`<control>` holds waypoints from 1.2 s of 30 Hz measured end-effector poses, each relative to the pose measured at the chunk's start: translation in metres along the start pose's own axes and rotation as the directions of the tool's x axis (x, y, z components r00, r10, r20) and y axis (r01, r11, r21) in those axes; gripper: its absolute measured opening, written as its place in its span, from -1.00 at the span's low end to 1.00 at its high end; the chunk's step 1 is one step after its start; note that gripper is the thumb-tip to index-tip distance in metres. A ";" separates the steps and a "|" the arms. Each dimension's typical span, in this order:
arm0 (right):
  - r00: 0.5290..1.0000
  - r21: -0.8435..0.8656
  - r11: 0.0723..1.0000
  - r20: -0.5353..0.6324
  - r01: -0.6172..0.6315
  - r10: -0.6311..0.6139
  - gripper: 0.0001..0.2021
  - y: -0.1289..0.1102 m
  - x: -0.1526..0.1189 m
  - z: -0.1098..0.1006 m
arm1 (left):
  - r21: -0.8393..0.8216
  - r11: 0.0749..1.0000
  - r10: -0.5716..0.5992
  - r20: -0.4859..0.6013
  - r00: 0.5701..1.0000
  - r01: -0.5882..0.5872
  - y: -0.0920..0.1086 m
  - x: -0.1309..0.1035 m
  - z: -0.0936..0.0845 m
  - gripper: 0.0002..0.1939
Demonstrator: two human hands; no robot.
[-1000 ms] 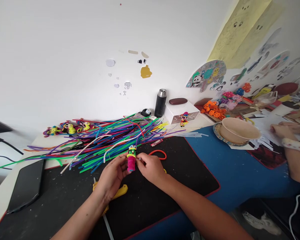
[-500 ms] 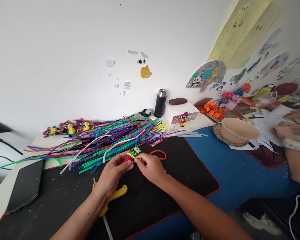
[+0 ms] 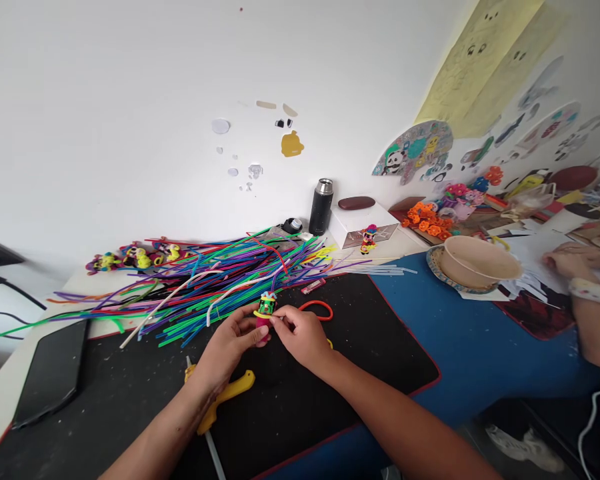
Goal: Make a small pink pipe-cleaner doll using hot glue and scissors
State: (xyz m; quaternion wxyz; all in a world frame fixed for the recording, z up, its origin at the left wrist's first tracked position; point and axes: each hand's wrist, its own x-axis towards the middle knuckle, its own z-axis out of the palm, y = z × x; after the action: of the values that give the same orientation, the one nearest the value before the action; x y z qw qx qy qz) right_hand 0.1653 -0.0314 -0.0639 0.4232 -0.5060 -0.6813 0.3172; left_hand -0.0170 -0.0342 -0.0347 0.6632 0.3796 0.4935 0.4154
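Small figure held upright between two hands above the black mat

The small figure [image 3: 266, 308] stands nearly vertical over the black mat [image 3: 380, 333], its long axis running up and down, its patterned green-and-black head on top and its magenta body below. The left hand [image 3: 230, 340] has its grip closed on the body, thumb across the front. The right hand [image 3: 300, 333] brings thumb and finger together against the figure's right side, near the yellow band; what exactly they pinch is too small to tell.

The mat's red edge slants away on the right, where blue bench [image 3: 430, 313] begins, and bare mat spreads between that edge and the right forearm. Behind the hands, the heap of fuzzy stems [image 3: 195, 287] lies close and limits movement that way. A red loop [image 3: 333, 310] lies just beyond the right hand. The yellow glue gun [image 3: 237, 387] sits on the mat, partly under the left forearm. Farther back, the black bottle [image 3: 321, 208] stands beside the white box [image 3: 353, 223], and the wide bowl [image 3: 480, 262] is well off to the right.

Half a second ago the figure leans with its head to the upper right; now it is upright, while both hands remain in nearly the same place
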 end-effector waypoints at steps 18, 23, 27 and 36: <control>0.980 0.260 0.946 0.099 -0.193 0.173 -0.79 -0.003 0.001 0.000 | -0.084 0.996 0.003 -0.016 1.000 -0.005 0.002 -0.002 0.002 -0.48; 0.977 0.239 0.949 0.105 -0.204 0.184 -0.80 -0.005 0.001 -0.002 | -0.111 0.994 -0.005 -0.005 1.000 0.005 0.002 -0.004 0.005 -0.54; 0.975 0.234 0.948 0.112 -0.216 0.194 -0.83 -0.004 0.001 0.000 | -0.177 0.984 -0.027 -0.011 1.000 0.025 0.001 -0.007 0.010 -0.56; 0.973 0.241 0.945 0.117 -0.220 0.197 -0.82 -0.005 -0.001 0.001 | -0.108 0.994 -0.010 0.036 0.999 0.014 0.002 -0.007 0.011 -0.57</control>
State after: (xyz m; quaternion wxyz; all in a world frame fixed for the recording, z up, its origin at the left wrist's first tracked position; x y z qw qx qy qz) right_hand 0.1626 -0.0336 -0.0599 0.4168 -0.5025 -0.5964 0.4671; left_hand -0.0076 -0.0414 -0.0280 0.6939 0.3474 0.4609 0.4307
